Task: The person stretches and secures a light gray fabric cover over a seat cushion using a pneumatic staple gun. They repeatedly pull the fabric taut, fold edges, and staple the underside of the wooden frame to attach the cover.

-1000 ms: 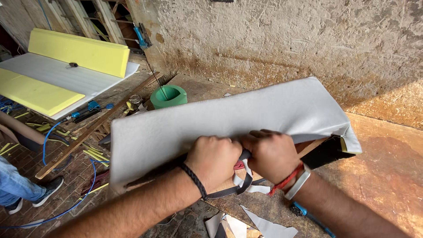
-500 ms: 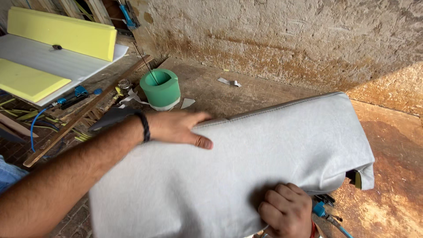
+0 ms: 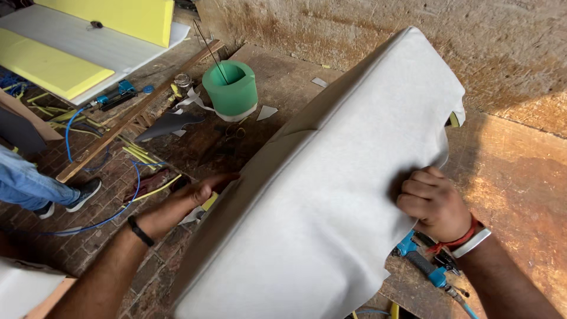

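Grey fabric-covered cushion (image 3: pixel 331 195) now swung up on a slant, left hand (image 3: pixel 189 198) shifted from its top to its left edge, fingers flat against it, green roll (image 3: pixel 231 88) beyond the cushion's left side, right hand (image 3: pixel 434 204) clenched gripping fabric at its right edge

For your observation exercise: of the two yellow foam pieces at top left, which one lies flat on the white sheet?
The nearer yellow foam piece, at the far left, lies flat on the white sheet. The other stands tilted on edge behind it.
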The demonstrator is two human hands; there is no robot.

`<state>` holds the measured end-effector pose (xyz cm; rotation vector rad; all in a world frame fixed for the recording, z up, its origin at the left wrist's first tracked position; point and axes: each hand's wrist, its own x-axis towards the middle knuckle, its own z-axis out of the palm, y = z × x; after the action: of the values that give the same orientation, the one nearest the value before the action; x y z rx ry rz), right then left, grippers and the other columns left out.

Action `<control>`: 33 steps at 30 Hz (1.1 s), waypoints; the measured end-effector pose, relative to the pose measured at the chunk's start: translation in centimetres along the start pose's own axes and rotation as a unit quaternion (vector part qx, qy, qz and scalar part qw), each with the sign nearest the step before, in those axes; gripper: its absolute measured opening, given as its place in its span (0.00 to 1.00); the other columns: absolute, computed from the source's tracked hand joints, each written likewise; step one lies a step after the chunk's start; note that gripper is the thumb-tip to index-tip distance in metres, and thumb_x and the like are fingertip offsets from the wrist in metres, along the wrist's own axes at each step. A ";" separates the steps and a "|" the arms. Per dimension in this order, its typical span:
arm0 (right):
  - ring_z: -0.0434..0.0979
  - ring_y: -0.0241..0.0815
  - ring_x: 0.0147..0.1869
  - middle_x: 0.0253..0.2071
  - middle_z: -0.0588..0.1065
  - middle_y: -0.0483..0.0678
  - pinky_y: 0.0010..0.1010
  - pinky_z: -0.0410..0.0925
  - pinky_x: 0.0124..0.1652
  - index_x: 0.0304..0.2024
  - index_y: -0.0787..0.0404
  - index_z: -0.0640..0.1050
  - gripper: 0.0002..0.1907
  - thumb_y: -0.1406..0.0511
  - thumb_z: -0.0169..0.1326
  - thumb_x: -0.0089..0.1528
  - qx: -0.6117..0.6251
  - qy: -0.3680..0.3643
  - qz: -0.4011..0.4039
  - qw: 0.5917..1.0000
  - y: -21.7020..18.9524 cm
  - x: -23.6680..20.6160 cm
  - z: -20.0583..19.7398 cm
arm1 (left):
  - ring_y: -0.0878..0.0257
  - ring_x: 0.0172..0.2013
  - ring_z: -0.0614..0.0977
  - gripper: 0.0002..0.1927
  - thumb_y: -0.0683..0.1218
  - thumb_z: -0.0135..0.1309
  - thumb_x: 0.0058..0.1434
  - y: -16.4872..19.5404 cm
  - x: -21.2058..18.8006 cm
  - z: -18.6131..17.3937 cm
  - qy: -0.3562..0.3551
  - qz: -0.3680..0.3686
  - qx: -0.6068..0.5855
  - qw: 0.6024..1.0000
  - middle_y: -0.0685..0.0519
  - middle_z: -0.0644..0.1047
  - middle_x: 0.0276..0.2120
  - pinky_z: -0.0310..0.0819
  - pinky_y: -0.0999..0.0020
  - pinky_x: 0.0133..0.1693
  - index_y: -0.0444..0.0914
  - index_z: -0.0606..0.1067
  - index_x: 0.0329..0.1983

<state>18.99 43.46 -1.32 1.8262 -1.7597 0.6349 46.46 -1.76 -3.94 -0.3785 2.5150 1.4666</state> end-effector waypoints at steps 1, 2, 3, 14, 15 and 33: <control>0.73 0.46 0.35 0.27 0.73 0.45 0.39 0.64 0.36 0.21 0.57 0.73 0.10 0.67 0.61 0.39 -0.005 -0.017 0.008 1.000 1.6 -1.4 -0.2 | 0.53 0.75 0.59 0.56 0.81 0.38 0.48 -2.8 -0.1 1.5 0.035 -0.084 0.012 0.996 0.51 0.59 0.76 0.55 0.49 0.69 0.50 0.59 0.77; 0.73 0.47 0.35 0.27 0.72 0.46 0.41 0.65 0.37 0.20 0.57 0.72 0.12 0.65 0.61 0.38 -0.012 -0.034 0.020 0.999 2.8 -3.0 0.0 | 0.55 0.74 0.60 0.51 0.78 0.46 0.51 -5.3 0.1 3.3 0.066 -0.166 0.027 0.983 0.53 0.59 0.76 0.57 0.50 0.70 0.52 0.61 0.75; 0.73 0.45 0.36 0.28 0.73 0.45 0.39 0.65 0.39 0.22 0.56 0.73 0.09 0.67 0.61 0.41 -0.012 -0.029 0.020 0.999 3.5 -4.9 0.7 | 0.57 0.74 0.57 0.47 0.75 0.42 0.57 -7.7 0.0 5.5 0.132 -0.222 -0.094 0.961 0.55 0.57 0.76 0.51 0.49 0.69 0.53 0.57 0.77; 0.68 0.40 0.30 0.24 0.72 0.42 0.35 0.60 0.34 0.22 0.54 0.74 0.08 0.72 0.58 0.46 0.047 0.001 0.121 0.992 -2.5 -20.3 9.3 | 0.53 0.70 0.65 0.41 0.53 0.51 0.64 -11.4 4.0 10.9 0.391 -0.132 -0.421 0.808 0.49 0.63 0.73 0.60 0.54 0.66 0.42 0.52 0.78; 0.68 0.40 0.31 0.25 0.72 0.41 0.35 0.62 0.35 0.24 0.54 0.74 0.08 0.72 0.58 0.47 0.060 -0.004 0.124 0.990 -3.9 -20.7 10.5 | 0.53 0.70 0.66 0.41 0.53 0.50 0.64 -10.9 3.8 10.7 0.393 -0.116 -0.402 0.819 0.49 0.63 0.73 0.60 0.54 0.66 0.43 0.53 0.79; 0.80 0.53 0.53 0.51 0.79 0.58 0.51 0.72 0.53 0.57 0.71 0.76 0.20 0.68 0.52 0.65 0.336 0.143 0.772 0.520 -8.6 -25.4 18.8 | 0.44 0.74 0.54 0.37 0.61 0.45 0.67 -16.7 12.6 9.6 0.305 -0.165 0.344 0.873 0.44 0.52 0.76 0.47 0.28 0.67 0.54 0.52 0.78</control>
<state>25.98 50.48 -32.57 -0.3462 -2.6449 2.2695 40.38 -2.73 -26.12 -1.1929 2.9893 0.2732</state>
